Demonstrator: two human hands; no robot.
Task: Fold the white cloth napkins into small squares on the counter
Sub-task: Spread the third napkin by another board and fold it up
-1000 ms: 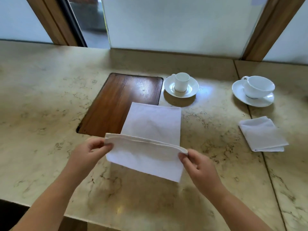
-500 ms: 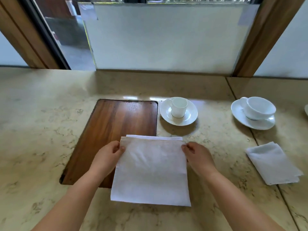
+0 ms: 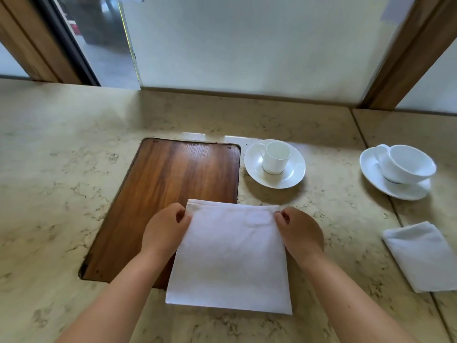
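White cloth napkin [image 3: 230,258] lies flat on the marble counter [image 3: 49,194], its left part overlapping the near right corner of the inset wooden board [image 3: 173,194]. My left hand [image 3: 164,231] pinches its far left corner, fingers curled; my right hand [image 3: 300,232] pinches the far right corner likewise. Cloth looks light, soft, limp, likely to sag and slide on the polished stone, so corners and hems are the places to hold, edges kept matched. Right of the board: an already folded napkin [image 3: 422,256], near two cups on saucers.
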